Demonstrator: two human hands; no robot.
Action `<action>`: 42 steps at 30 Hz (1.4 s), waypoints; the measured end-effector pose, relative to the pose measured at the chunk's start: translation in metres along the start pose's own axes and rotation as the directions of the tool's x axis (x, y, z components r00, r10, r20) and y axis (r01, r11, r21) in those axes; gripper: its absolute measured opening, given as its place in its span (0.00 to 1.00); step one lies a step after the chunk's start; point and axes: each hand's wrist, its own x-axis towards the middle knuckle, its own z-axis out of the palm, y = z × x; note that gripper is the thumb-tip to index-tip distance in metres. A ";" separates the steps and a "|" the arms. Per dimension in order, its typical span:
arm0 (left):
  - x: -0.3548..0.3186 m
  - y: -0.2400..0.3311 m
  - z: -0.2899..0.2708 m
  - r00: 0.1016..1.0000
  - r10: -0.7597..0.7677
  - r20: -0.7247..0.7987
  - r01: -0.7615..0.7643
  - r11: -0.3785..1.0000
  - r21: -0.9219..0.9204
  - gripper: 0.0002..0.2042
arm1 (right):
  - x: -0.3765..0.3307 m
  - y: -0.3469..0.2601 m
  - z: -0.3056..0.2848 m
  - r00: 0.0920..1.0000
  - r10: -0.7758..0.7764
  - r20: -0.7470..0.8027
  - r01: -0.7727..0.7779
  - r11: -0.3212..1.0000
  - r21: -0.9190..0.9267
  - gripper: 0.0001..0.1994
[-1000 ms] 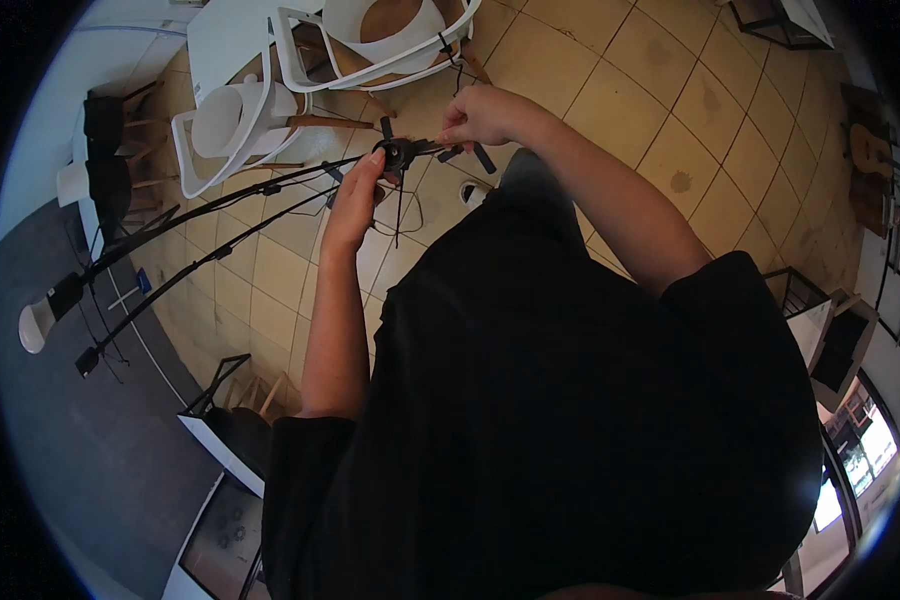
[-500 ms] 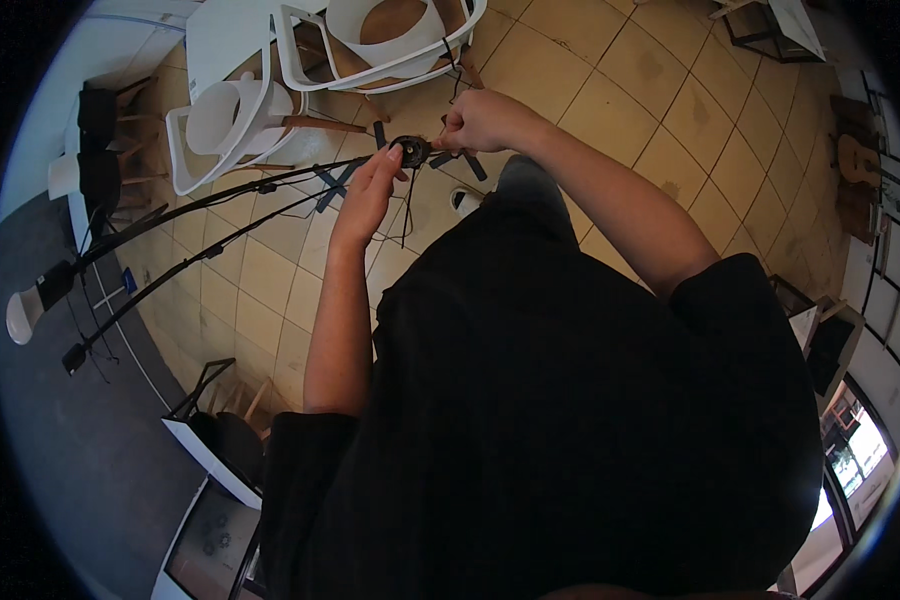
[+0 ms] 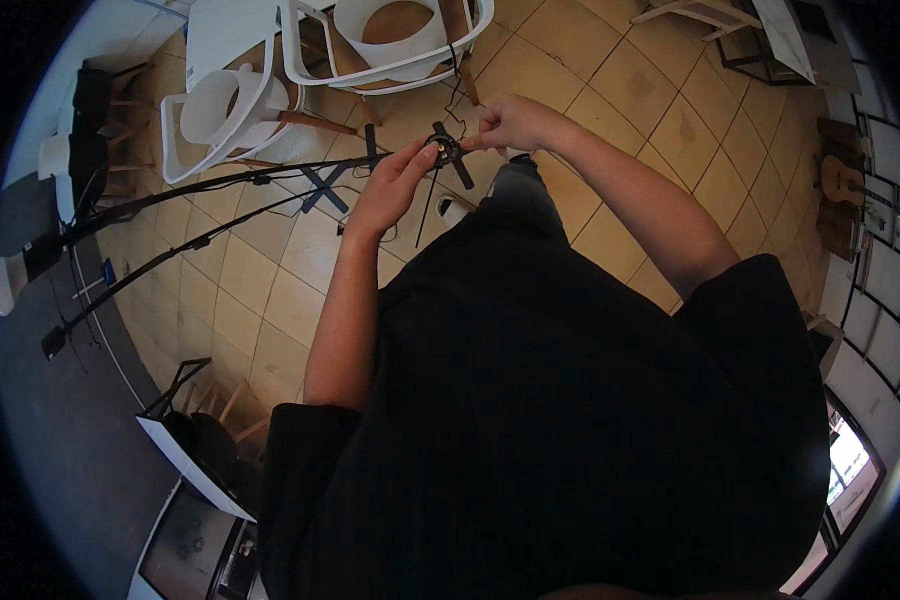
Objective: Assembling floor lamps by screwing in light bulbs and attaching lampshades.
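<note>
Left hand [image 3: 395, 185] closed around the black lamp socket [image 3: 442, 148], held between both hands above the tiled floor. Right hand [image 3: 525, 128] with thumb and forefinger pinched together at the socket's right edge (what they nip, too small for me to make out). Two thin black arms [image 3: 220, 179] run leftward, one ending in a white bulb [image 3: 8, 284]. Beyond: white armchairs [image 3: 390, 72].

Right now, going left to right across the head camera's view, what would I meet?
White bulb-shaped piece → left hand → round black fitting → right hand → guitar.
</note>
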 end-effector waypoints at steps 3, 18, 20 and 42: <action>-0.001 -0.006 0.001 0.999 0.014 -0.048 -0.017 0.997 -0.070 0.21 | 0.001 -0.004 0.002 1.000 -0.008 0.001 0.008 0.999 0.035 0.23; 0.004 -0.025 -0.007 0.999 -0.026 -0.029 0.025 0.999 -0.045 0.22 | -0.019 -0.021 0.003 0.998 0.035 0.044 -0.035 0.999 -0.010 0.13; 0.002 -0.023 -0.006 0.999 -0.010 -0.034 0.006 0.996 -0.091 0.22 | -0.019 -0.021 0.006 0.998 0.051 0.033 -0.050 0.998 -0.038 0.13; 0.027 -0.043 0.017 0.885 0.321 -0.338 -0.269 0.944 0.193 0.24 | 0.003 -0.006 0.021 0.983 -0.081 -0.165 0.084 0.996 0.014 0.17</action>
